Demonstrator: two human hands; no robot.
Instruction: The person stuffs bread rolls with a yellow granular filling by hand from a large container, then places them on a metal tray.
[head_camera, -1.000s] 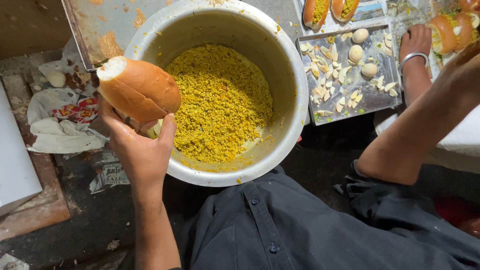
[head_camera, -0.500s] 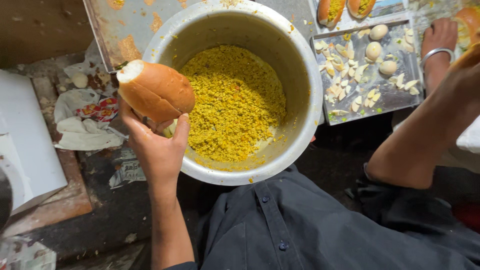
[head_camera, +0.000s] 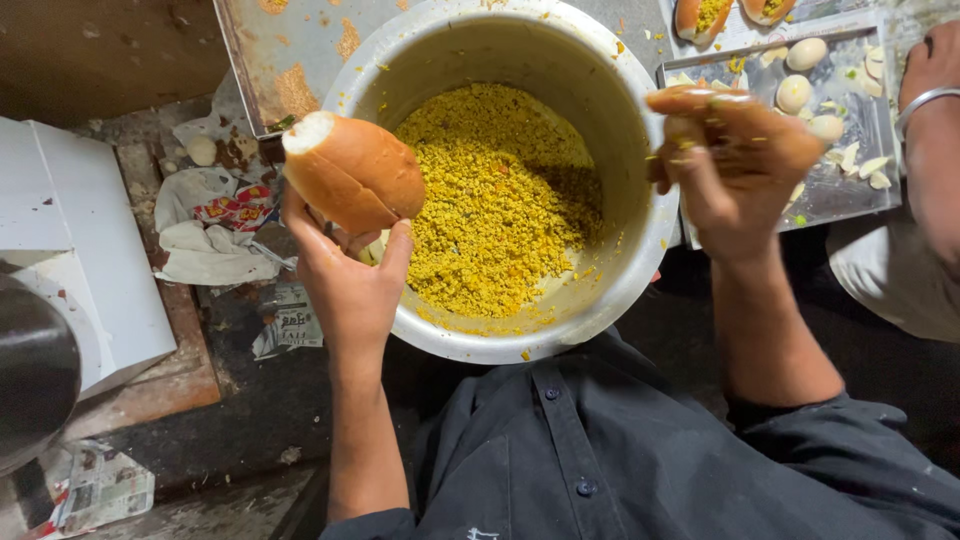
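My left hand (head_camera: 350, 275) holds a brown split bun (head_camera: 350, 172) up at the left rim of a big metal bowl (head_camera: 640, 130). The bowl is about half full of yellow crumbly filling (head_camera: 500, 200). My right hand (head_camera: 735, 165) hovers over the bowl's right rim, fingers curled loosely, with bits of yellow filling stuck to them; nothing solid shows in it.
A metal tray (head_camera: 845, 195) right of the bowl carries boiled eggs (head_camera: 795, 93) and egg pieces. Filled buns (head_camera: 700, 15) lie at the top. Another person's arm with a bracelet (head_camera: 925, 100) rests at the far right. A white box (head_camera: 70, 240) and crumpled paper (head_camera: 210, 235) lie at the left.
My right hand has come back from the far right and now hangs over the bowl's right rim. The bun in my left hand has barely moved.
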